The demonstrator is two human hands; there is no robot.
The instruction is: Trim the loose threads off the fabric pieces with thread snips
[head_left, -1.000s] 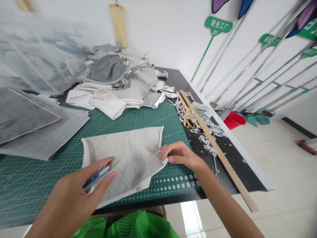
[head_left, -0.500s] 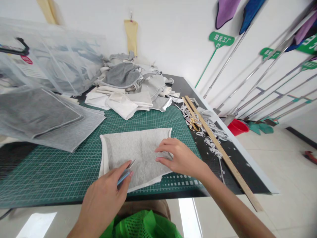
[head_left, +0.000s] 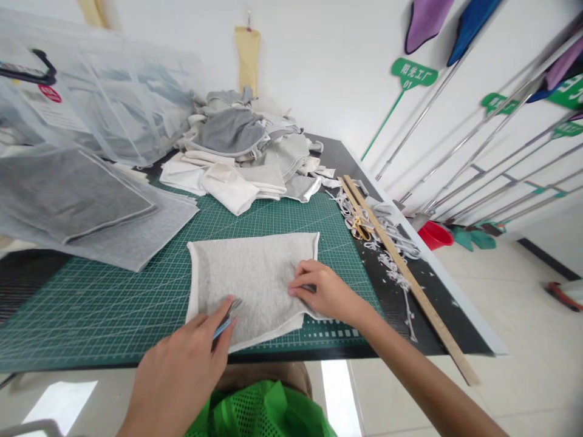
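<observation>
head cam: l hand (head_left: pixel 189 361) low over the lower l part of the gray cloth (head_left: pixel 259 270), thumb + forefinger pinching a small blue-handled tool (head_left: pixel 222 328), its metal tips pointing up over the cloth; r hand (head_left: pixel 325 290) at the cloth's r side, fingers bent, tips close tog on or just above the fabric, can't tell if they grip a fold; cloth lies roughly flat on the green cutting mat (head_left: pixel 113 315), near the table's front edge, r in front of the person, w/ its lower r edge uneven; gray fabric sheets (head_left: pixel 91 200) stacked to the l, clear plastic bin (head_left: pixel 113 115) behind them, fabric pile (head_left: pixel 232 130) at the back; to the r, gold-handled scissors (head_left: pixel 361 230) by a long wooden ruler (head_left: pixel 413 285), gray scraps (head_left: pixel 401 244) alongside
</observation>
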